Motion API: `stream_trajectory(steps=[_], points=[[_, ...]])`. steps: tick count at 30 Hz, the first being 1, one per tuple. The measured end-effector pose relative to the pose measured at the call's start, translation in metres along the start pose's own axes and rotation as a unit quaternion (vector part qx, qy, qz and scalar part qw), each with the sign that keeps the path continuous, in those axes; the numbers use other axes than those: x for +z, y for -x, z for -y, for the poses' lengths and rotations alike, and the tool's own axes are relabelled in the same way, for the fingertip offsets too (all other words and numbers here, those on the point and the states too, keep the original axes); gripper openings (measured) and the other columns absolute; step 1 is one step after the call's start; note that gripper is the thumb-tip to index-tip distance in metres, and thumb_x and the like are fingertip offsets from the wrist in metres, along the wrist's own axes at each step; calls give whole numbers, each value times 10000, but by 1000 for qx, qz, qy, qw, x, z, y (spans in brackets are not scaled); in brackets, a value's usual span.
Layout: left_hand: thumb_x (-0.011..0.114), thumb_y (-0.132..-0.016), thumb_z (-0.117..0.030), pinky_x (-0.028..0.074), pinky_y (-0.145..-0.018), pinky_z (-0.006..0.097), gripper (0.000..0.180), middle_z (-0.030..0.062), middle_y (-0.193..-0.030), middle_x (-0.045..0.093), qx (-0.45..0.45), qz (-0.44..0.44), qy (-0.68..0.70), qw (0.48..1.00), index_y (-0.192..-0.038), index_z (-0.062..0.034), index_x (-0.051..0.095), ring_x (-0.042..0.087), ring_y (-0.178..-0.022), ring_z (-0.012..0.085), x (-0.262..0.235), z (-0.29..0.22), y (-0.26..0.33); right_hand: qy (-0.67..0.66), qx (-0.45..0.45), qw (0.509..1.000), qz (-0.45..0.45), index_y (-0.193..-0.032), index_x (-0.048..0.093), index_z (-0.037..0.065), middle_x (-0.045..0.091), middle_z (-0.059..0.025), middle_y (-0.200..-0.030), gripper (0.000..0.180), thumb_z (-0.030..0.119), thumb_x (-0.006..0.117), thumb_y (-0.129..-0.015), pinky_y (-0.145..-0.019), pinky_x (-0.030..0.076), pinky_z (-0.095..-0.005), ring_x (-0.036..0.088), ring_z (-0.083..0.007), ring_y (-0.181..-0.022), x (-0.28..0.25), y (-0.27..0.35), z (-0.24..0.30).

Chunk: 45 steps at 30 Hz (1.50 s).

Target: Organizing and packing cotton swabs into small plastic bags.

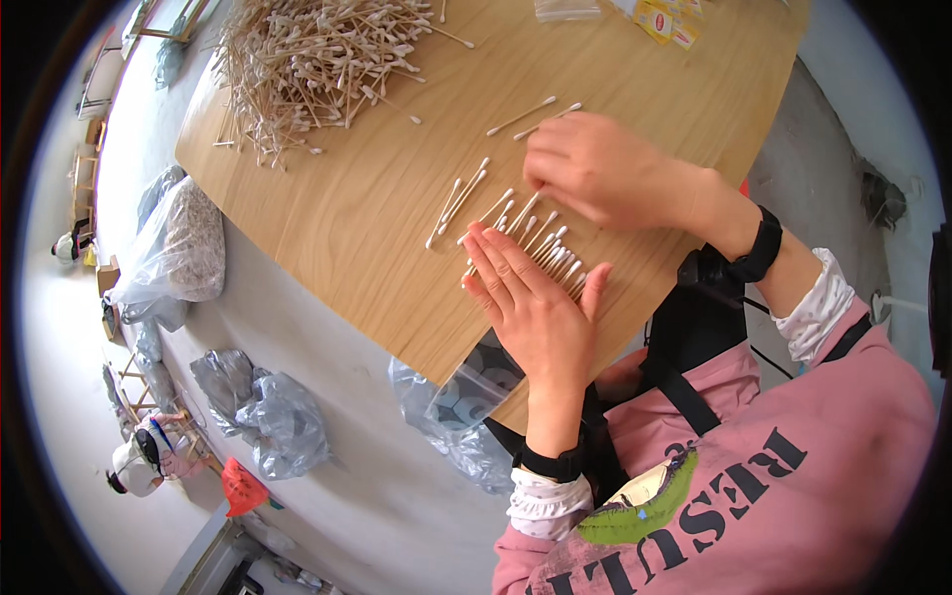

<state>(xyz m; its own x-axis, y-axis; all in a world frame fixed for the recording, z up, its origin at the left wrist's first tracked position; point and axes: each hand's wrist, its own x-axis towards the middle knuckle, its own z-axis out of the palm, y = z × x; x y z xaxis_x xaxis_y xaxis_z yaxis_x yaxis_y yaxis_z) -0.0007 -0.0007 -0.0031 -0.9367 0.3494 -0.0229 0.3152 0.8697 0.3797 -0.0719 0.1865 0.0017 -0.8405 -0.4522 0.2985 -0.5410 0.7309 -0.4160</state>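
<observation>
My left hand [531,297] lies flat, fingers stretched out, over a row of cotton swabs [555,248] on the wooden table, covering part of them. Close by on the right, my right hand [595,169] is curled with its fingers pinched at the row's far end. One swab tip shows just below its fingers, but I cannot make out whether they grip it. A few loose cotton swabs [458,206] lie left of the row. Beyond the right hand rest two more swabs [523,116].
A big heap of cotton swabs [317,59] covers the table's far left. Yellow packets [662,20] and a clear plastic bag [567,8] lie at the far edge. Another clear bag [471,392] hangs at the near corner. Filled bags [183,238] stand on the floor; people sit beyond.
</observation>
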Motion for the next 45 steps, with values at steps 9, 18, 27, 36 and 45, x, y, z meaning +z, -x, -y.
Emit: stream_trajectory(steps=[9, 18, 27, 36, 45], points=[[652, -874, -587, 35, -1230, 532, 1085, 251, -1628, 184, 13, -15, 8, 1000, -1553, 86, 139, 128, -1533, 371, -14, 4, -6, -5, 345, 932, -115, -937, 595, 18, 629, -91, -884, 65, 65, 624, -903, -736, 478, -363, 624, -247, -817, -94, 108, 0], [647, -923, -476, 5, -1218, 559, 892, 174, -1561, 390, 45, 4, -32, 998, -1548, 22, 250, 289, -1485, 339, -31, 19, 3, 130, 581, 798, -98, -916, 641, 9, 683, -89, -826, 118, 99, 693, -861, -714, 500, -305, 645, -179, -768, -126, 237, -8], [288, -1093, -434, 125, -1228, 434, 624, 229, -1585, 320, -139, -284, 482, 817, -1550, -12, 240, 259, -1507, 276, -21, 32, 28, -304, 380, 800, -350, -1165, 635, 13, 679, -65, -1118, 322, 292, 513, -1060, -948, 480, -317, 625, -151, -1034, -53, 148, 27], [305, -1086, -463, 162, -1233, 404, 662, 204, -1605, 279, -169, -319, 585, 727, -1556, -6, 213, 233, -1513, 270, -11, 9, -7, -509, 295, 757, -284, -1376, 476, -24, 547, -138, -1363, 628, 510, 420, -1051, -1144, 356, -363, 492, -198, -1321, 40, 18, 71], [264, -1060, -567, 173, -1238, 402, 744, 212, -1590, 304, -125, -223, 651, 714, -1559, -18, 210, 245, -1507, 263, -15, 20, -20, -534, 268, 761, -252, -1376, 472, -29, 539, -128, -1378, 660, 537, 411, -1043, -1158, 344, -361, 474, -200, -1343, 40, 4, 71]])
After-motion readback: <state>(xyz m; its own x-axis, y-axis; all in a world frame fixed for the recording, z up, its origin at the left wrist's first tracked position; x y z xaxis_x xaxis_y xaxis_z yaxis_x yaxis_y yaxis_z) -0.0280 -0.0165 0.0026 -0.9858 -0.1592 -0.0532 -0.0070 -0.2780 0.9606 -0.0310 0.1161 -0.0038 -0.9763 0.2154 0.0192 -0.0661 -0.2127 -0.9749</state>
